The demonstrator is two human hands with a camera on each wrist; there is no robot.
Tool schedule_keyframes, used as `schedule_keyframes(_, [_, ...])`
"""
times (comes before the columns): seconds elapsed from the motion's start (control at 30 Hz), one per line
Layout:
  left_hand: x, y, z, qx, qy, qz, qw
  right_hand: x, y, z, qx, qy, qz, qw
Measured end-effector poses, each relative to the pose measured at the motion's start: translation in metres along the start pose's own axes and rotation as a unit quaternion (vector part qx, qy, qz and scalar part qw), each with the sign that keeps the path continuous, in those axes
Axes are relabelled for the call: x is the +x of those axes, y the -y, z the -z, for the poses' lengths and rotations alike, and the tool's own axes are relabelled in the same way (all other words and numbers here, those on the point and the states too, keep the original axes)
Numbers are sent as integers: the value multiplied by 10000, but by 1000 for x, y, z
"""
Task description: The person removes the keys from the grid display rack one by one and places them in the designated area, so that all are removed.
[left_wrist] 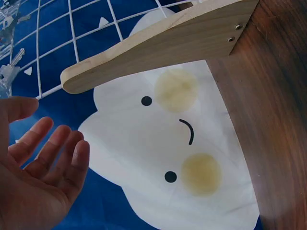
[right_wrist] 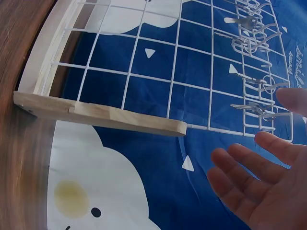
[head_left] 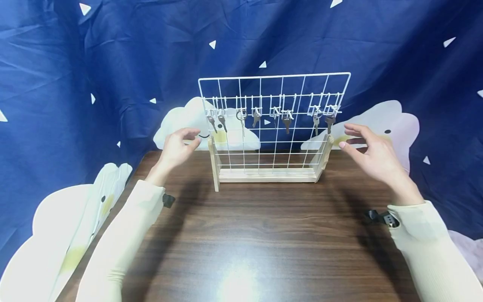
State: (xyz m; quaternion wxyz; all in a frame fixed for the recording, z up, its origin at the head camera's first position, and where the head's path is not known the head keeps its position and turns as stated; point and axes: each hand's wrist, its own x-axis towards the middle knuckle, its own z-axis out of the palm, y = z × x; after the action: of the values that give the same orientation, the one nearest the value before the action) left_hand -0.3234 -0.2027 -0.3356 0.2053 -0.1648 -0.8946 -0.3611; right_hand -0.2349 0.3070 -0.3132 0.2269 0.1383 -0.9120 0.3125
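A white wire grid rack (head_left: 274, 76) leans back in a pale wooden stand (head_left: 268, 176). Several keys on rings hang from white hooks across its upper part, among them a dark key (head_left: 286, 123) near the middle and another dark key (head_left: 330, 122) at the right end. My left hand (head_left: 175, 147) hovers beside the left end of the rack, fingers loosely bent and holding nothing. On the other side, my right hand (head_left: 373, 157) is raised near the rightmost keys, also holding nothing. In the right wrist view its fingers are spread just short of the hanging keys (right_wrist: 254, 109).
The rack stands toward the back of a dark wood-grain table (head_left: 241, 226). Behind it hangs a blue cloth (head_left: 151, 50) printed with white triangles and smiling clouds. A wooden side panel (left_wrist: 158, 45) of the stand rises near the left hand.
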Motion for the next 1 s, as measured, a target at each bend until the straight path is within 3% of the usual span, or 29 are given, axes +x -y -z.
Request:
schedule_keyframes(0.2, [0, -1, -4, 5, 119, 42, 9999, -2, 4, -1, 512, 133, -136, 9985])
schedule_keyframes(0.57, [1, 0, -12, 37, 218, 70, 9997, -4, 10, -4, 892, 300, -289, 9951])
schedule_keyframes(1.0, [3, 1, -18, -233, 241, -6, 9994, -5, 18, -14, 1336, 177, 29, 9909])
